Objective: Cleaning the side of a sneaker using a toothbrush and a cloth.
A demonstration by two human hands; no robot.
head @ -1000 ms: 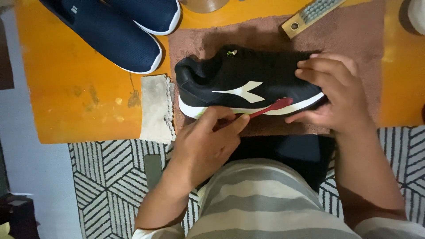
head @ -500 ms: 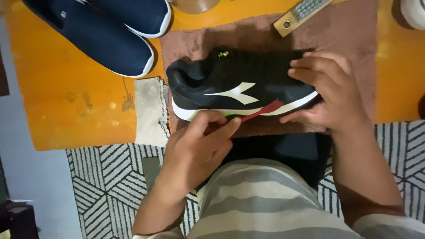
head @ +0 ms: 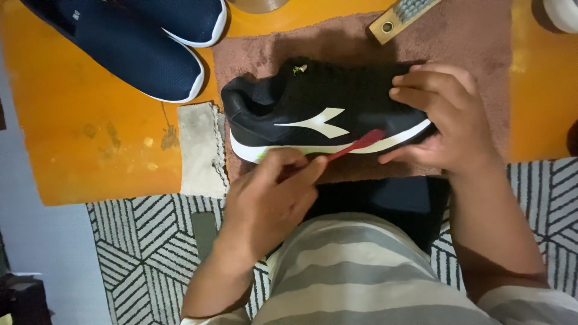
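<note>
Orange table (head: 90,144), worn patches on top. Brownish-pink towel (head: 475,54) spread over its middle/right part. Pair of navy slip-on shoes (head: 138,48) w/ white soles at top left, lying side by side on the bare orange. Small grey cloth (head: 197,147) at towel's left edge, touching it. Wooden-backed brush (head: 400,17) at top, on the towel, partly cut off. Black-and-white geometric rug (head: 138,241) on floor below table edge.
</note>
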